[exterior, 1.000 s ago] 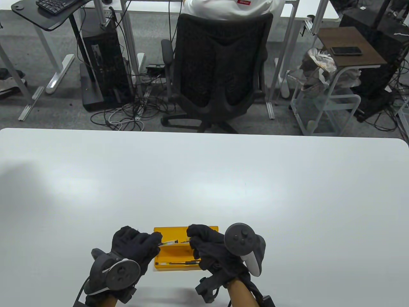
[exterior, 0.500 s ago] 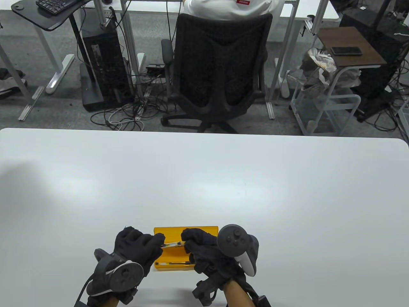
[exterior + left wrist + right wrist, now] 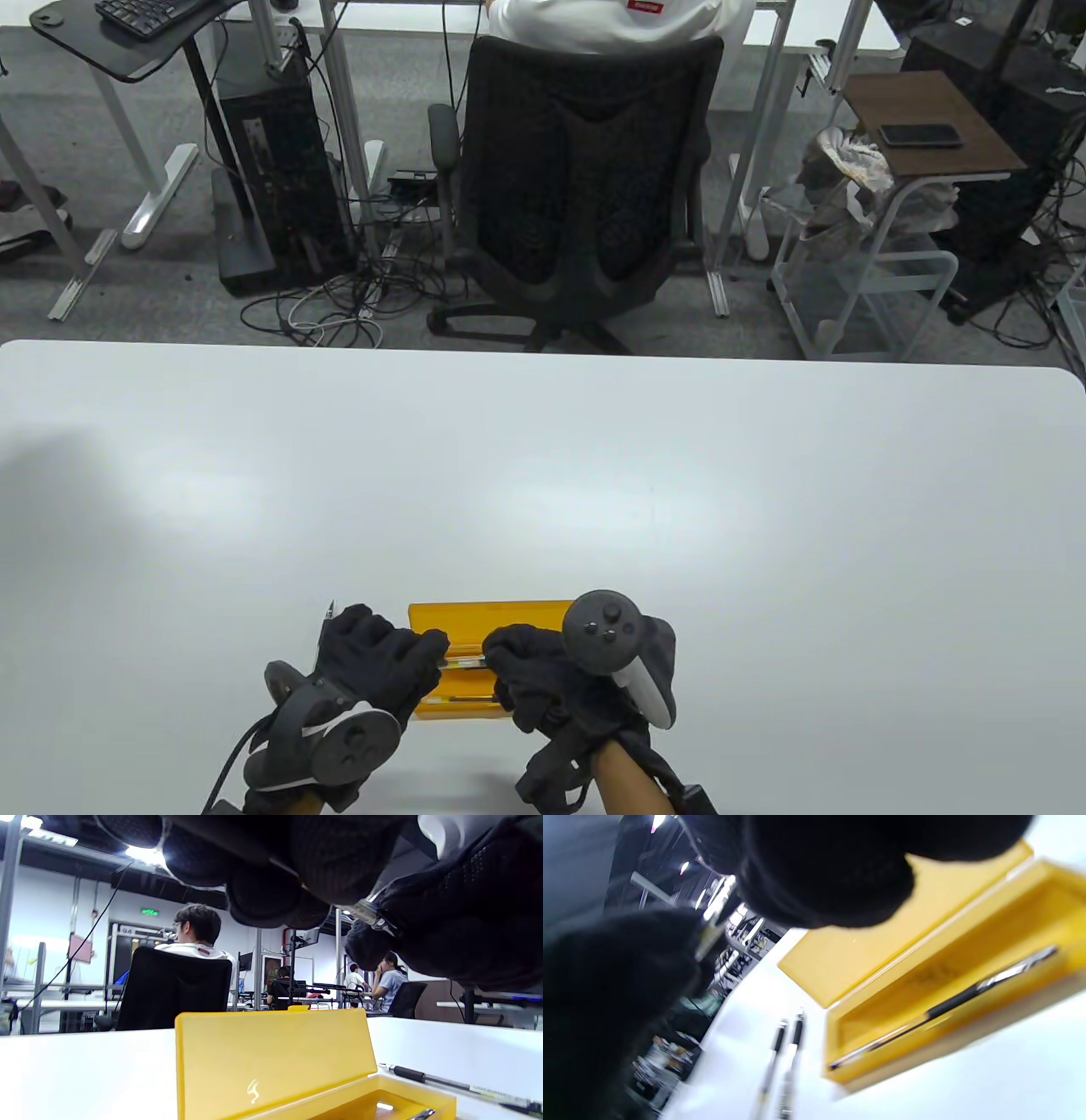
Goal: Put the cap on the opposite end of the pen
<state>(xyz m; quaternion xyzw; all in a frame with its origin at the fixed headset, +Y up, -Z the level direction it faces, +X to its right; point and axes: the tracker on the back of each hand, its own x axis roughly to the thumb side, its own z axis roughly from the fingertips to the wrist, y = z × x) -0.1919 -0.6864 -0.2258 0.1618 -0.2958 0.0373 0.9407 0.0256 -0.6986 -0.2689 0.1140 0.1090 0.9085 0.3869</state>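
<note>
My left hand [image 3: 382, 662] and right hand [image 3: 530, 671] hold one clear-barrelled pen [image 3: 462, 659] level between them, just above an open yellow pen box [image 3: 488, 613]. The left hand grips the pen's left part. The right hand pinches its right end, and the cap is hidden inside those fingers. Only a short stretch of barrel shows between the hands. It also shows in the left wrist view [image 3: 365, 911] and, blurred, in the right wrist view [image 3: 712, 928].
A second pen [image 3: 462, 699] lies in the box tray [image 3: 946, 1007]. Two more pens [image 3: 780, 1052] lie on the white table by the box's end, and one tip shows by my left hand [image 3: 331, 608]. The lid [image 3: 271, 1052] stands upright.
My right hand has moved left toward my left hand, so less of the barrel shows between them. Both hands have shifted slightly toward me.
</note>
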